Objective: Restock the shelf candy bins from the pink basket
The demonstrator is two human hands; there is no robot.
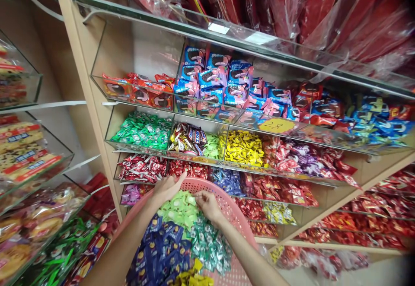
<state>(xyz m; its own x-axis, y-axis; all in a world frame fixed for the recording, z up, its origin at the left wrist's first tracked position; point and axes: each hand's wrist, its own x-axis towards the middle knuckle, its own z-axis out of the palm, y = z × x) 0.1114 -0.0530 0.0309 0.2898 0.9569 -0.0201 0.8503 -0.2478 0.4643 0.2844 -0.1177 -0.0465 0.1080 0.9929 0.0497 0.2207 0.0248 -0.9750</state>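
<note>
a round pink basket [239, 219] of wrapped sweets sits low in front of me, just before glass-fronted shelves [201, 160] of more sweets. my left hand [167, 189] is at the far rim, one finger stretched away from me; whether the others grip anything, i cannot tell. my right hand [209, 207] curls over the light green sweets [180, 208], fingertips close together, though i cannot tell if a piece is pinched between them. those sweets lie heaped inside the basket's far side, between my hands, beyond the dark blue packets [162, 251], silver-green sweets [210, 245] and yellow sweets [194, 278]. to handle them well, i judge, my fingers should stay shallow and light, spreading only the green layer so it doesn't slide over its neighbours, with the rim steadied against tipping. the basket's mouth faces up towards me; being round, it shows no clear long axis. the small green pieces point every way, while many oblong blue packets run roughly near to far.
</note>
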